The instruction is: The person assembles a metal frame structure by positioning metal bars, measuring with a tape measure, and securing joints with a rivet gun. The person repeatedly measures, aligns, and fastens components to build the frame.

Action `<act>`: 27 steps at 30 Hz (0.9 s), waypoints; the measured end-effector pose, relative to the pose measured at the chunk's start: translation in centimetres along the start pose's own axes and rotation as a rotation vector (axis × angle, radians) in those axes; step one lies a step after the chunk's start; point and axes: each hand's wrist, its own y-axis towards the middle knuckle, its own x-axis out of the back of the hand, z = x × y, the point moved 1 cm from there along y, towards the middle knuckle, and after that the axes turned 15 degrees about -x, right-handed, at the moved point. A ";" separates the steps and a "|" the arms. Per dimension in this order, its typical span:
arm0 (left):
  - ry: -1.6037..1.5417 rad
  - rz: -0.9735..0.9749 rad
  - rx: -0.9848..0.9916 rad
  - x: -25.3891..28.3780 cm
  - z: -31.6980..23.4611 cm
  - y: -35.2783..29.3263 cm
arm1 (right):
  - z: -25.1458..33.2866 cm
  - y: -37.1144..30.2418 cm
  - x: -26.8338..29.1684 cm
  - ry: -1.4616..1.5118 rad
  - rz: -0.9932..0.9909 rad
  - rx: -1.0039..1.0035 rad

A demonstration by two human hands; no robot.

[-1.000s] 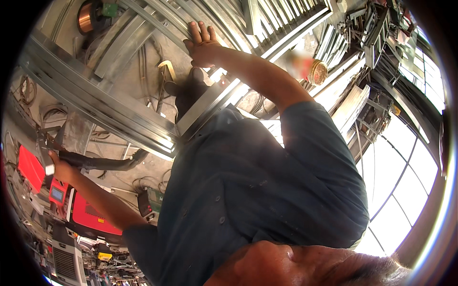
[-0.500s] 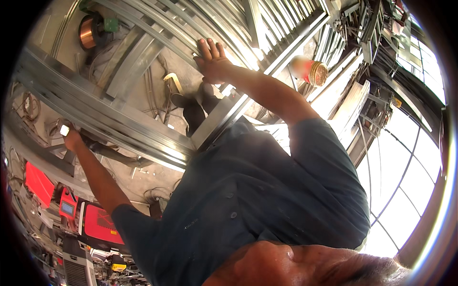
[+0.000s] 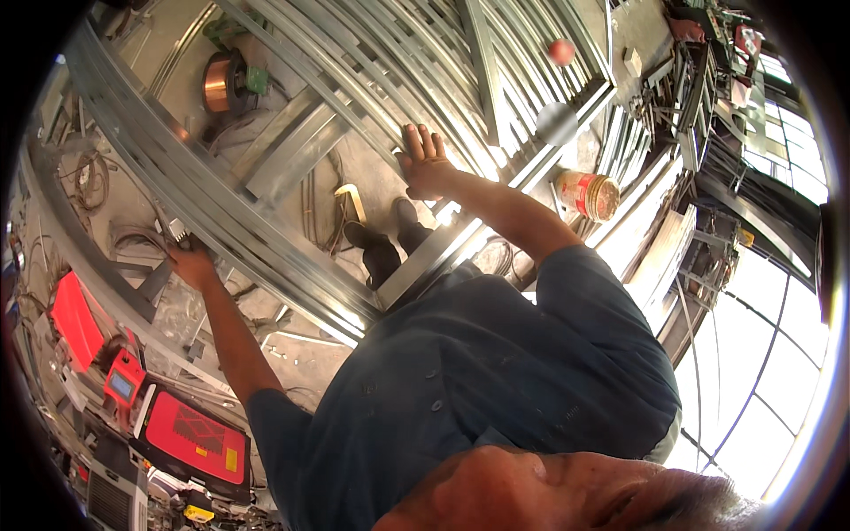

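Note:
My right hand [image 3: 428, 168] rests on the long metal bars [image 3: 376, 133] of a large frame, fingers stretched out and nothing in them. Further left, beside the frame's side rails [image 3: 221, 208], my left hand [image 3: 192, 264] is closed. A small silvery metal piece [image 3: 179, 231] pokes out past its fingers. Just what this piece is cannot be made out, and the hand partly hides it. Between my two arms, a yellow hooked tool [image 3: 353, 202] is on the floor near my shoes.
A copper wire spool [image 3: 222, 82] sits beyond the left rails. Red-and-black equipment [image 3: 195, 434] and a red box with a screen [image 3: 123, 386] stand at lower left. To the right is a clear jar [image 3: 591, 195] with a red label. Cables [image 3: 91, 181] lie on the floor.
The view has shifted, so the frame appears lower and further right. My left hand has come nearer the rails, with the silvery piece in it. My right hand stays on the bars.

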 end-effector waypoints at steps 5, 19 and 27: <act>-0.008 0.060 -0.015 2.0 1.4 -6.6 | -0.6 -0.3 -0.5 0.035 -0.045 0.044; 0.024 -0.052 0.184 10.3 -2.5 -25.3 | -3.0 0.5 -2.4 0.281 -0.196 0.193; -0.508 0.123 -0.189 9.4 -29.5 -29.5 | -16.0 7.0 0.5 0.662 -0.884 -0.217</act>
